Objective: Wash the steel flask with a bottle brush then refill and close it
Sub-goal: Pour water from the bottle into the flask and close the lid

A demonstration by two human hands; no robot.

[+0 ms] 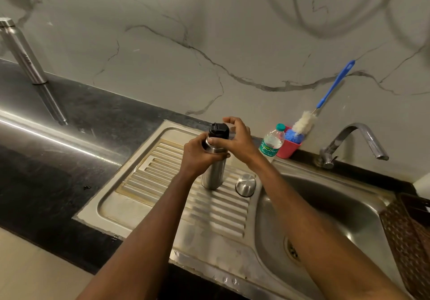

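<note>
- tall cylindrical steel flask [214, 171] stands upright just left of the round steel sink basin [337, 211].
- left hand [197, 157] wraps round the flask's upper body, steadying it.
- right hand [235, 141] pinches the black plastic stopper [218, 131] with curled thumb and fingers.
- domed steel cap [245, 184] lies at the basin's left edge.
- blue-handled white bottle brush [325, 99] stands behind the basin.
- step: probably twisting the stopper; loosening or tightening, cannot tell. next needs a firm counter-grip and turn.
</note>
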